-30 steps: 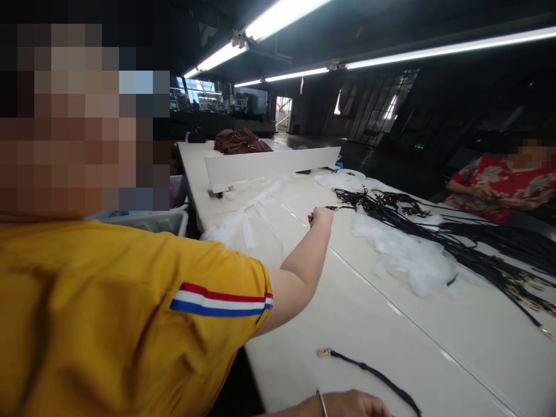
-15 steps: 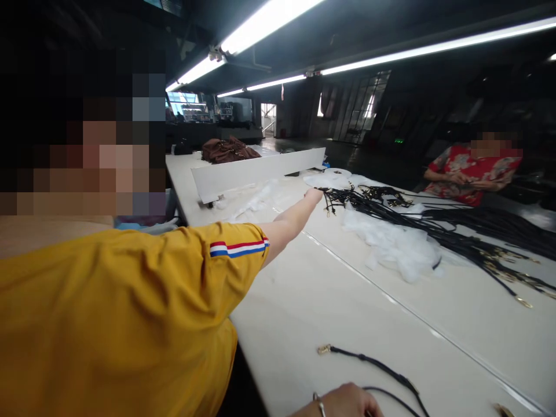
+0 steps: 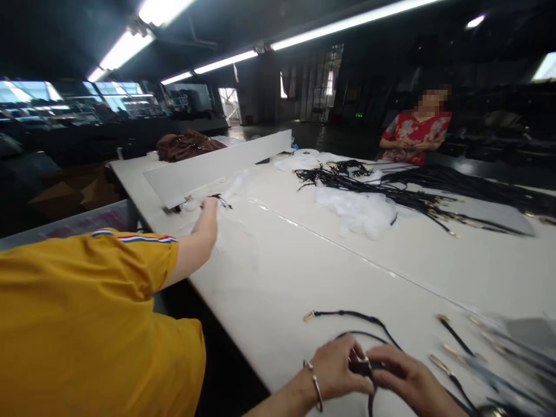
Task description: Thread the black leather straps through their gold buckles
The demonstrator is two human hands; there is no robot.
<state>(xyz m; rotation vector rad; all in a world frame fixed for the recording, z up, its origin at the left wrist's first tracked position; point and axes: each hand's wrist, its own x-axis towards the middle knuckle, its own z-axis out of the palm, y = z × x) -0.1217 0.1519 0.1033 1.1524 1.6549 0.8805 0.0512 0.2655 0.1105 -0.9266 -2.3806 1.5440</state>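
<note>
1. The left hand (image 3: 336, 369) was clamped on a black strap (image 3: 360, 367), thumb and fingers pinching it; a bracelet (image 3: 318, 388) ringed that wrist.
2. The right hand (image 3: 403, 372) gripped the same strap, its fingertips just beside the left's.
3. The strap sat between both hands, with a short length hanging below them.
4. Just beyond the left hand, a gold clip (image 3: 309, 316) ended a black cord (image 3: 350, 313) on the table (image 3: 278, 284); I could not tell whether this joined the held part.
5. To the right hand's right lay other straps (image 3: 455, 336), partly blurred.
6. Farther beyond both hands lay white plastic (image 3: 356, 209) and a black pile (image 3: 343, 180).
7. Well left of the left hand, a co-worker in yellow (image 3: 99, 324) leaned over the table.
</note>
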